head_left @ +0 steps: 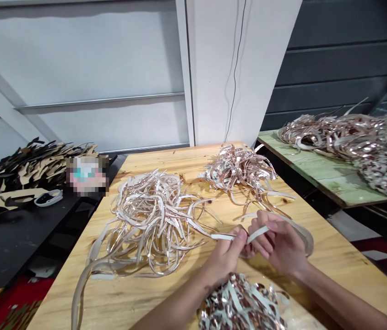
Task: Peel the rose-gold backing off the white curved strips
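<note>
My left hand (227, 256) is closed in a pinch on a narrow shiny strip (221, 237), pale on one side, that trails left into a loose tangle of long strips (152, 215). Close against it, my right hand (284, 247) pinches a pale strip end (258, 234) between thumb and fingers. Whether both hands grip one and the same strip I cannot tell. Below my wrists lies a dense bunch of short, curled metallic strips (241, 305). A wider translucent band (305, 233) curves behind my right hand.
A wooden table (317, 284) bears it all, with a rose-gold strip heap (239, 169) at its back. On the left, a dark table (14, 238) holds black and tan strips (31, 169) and a white ring (48, 198). More metallic strips (351, 137) cover a green table (317, 167) at right.
</note>
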Motion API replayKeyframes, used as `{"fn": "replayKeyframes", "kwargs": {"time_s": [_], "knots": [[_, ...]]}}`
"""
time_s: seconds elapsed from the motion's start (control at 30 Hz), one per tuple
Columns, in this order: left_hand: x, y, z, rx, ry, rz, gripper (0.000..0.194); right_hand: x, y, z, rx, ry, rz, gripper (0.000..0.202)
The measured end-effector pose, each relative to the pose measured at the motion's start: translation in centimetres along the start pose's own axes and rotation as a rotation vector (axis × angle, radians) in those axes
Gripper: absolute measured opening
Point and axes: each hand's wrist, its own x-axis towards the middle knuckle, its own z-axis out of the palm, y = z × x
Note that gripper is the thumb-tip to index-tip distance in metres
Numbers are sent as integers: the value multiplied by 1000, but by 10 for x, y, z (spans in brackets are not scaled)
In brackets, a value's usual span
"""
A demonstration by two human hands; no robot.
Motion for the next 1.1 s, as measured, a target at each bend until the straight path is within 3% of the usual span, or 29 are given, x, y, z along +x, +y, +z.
{"fn": "replayKeyframes", "kwargs": {"time_s": [0.23,0.4,0.8,0.93,1.1], "knots": [[2,-6,1,-144,-3,-45,47,8,-10,0,267,172,124,30],[7,-13,6,-300,19,-130,48,14,-16,-2,385,211,95,36],[12,-19,6,-293,56,-179,52,26,-26,-25,685,323,51,32],[13,-19,5,-260,179,-138,52,28,-39,-29,624,364,-41,30],[12,-16,1,-191,383,33,46,31,-45,-28,391,508,-175,19]]}}
